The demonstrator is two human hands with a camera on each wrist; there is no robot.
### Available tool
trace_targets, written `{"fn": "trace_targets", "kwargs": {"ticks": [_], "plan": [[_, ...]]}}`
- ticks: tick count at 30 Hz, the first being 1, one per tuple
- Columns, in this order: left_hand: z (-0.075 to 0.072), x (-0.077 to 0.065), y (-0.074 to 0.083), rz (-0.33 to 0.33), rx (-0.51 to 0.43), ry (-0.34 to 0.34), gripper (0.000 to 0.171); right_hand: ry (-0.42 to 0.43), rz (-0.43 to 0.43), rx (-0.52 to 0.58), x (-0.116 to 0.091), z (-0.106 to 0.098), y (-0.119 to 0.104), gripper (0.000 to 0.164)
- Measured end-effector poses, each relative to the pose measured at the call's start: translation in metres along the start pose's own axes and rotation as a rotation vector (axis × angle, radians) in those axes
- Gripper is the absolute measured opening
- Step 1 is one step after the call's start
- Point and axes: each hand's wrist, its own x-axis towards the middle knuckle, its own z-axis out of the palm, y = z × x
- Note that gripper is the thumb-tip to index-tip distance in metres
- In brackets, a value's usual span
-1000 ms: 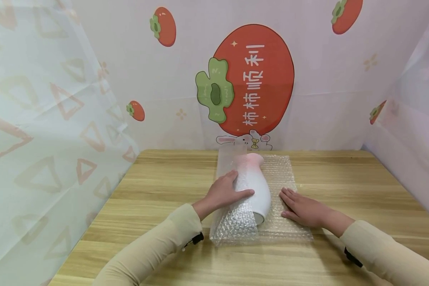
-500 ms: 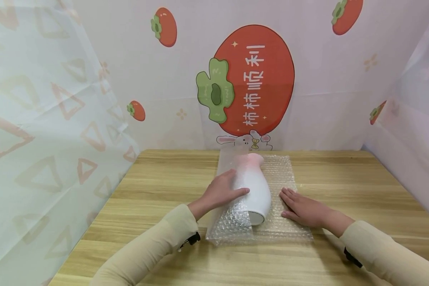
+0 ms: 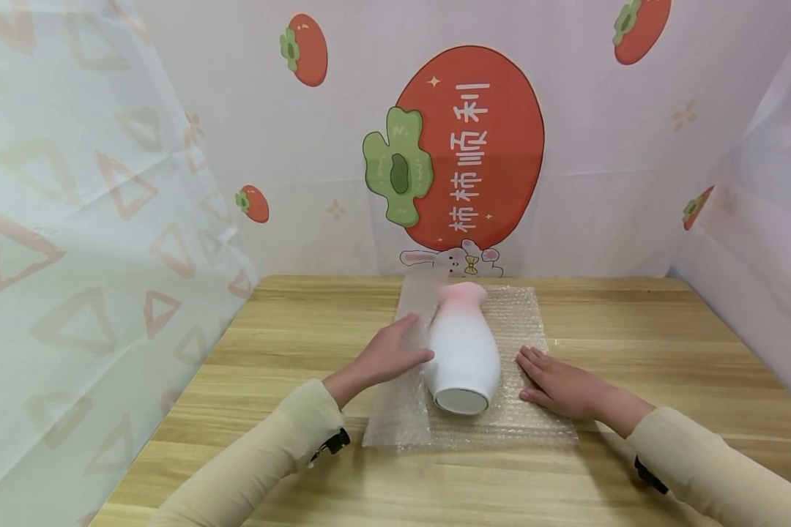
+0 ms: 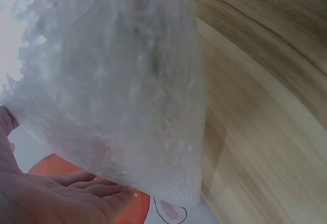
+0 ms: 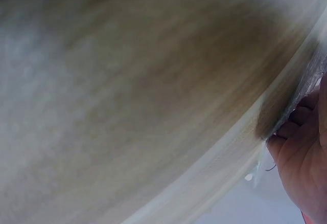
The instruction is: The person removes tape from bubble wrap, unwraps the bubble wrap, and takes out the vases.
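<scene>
A white vase (image 3: 464,351) with a pink neck lies on its side on a sheet of bubble wrap (image 3: 517,424), its flat base turned toward me. The wrap's left part stands up as a raised flap (image 3: 398,410) beside the vase. My left hand (image 3: 385,355) is at this flap, thumb apart from the fairly straight fingers. In the left wrist view, bubble wrap (image 4: 112,81) rises in front of the palm and the extended fingers (image 4: 97,188). My right hand (image 3: 560,384) rests flat on the wrap to the right of the vase; its fingers (image 5: 288,129) show at the wrist view's edge.
A wooden table (image 3: 290,344) bears everything. Behind it hangs a white backdrop (image 3: 329,146) printed with persimmons and a rabbit. Another patterned sheet (image 3: 105,293) hangs along the left side, and a pale one on the right.
My left hand has moved left, off the vase, and the bubble wrap flap has come back with it. More of the vase's body and base shows. My right hand has stayed put.
</scene>
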Motion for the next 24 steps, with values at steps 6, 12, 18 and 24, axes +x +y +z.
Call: {"fn": "trace_targets", "kwargs": {"ticks": [6,12,18,24], "plan": [[-0.008,-0.006,-0.012,0.023,0.006,-0.001,0.078,-0.005,-0.006,0.011,0.001,-0.002,-0.001,0.069],[-0.016,-0.014,-0.023,-0.001,-0.05,-0.021,0.077,-0.016,-0.004,0.009,0.0,0.0,0.0,0.07],[-0.025,-0.02,-0.036,-0.009,-0.129,0.011,0.077,-0.008,-0.002,0.012,0.0,0.001,0.001,0.07],[-0.038,-0.025,-0.044,0.003,-0.176,0.043,0.074,-0.014,0.007,0.017,0.0,0.001,0.001,0.07]]}}
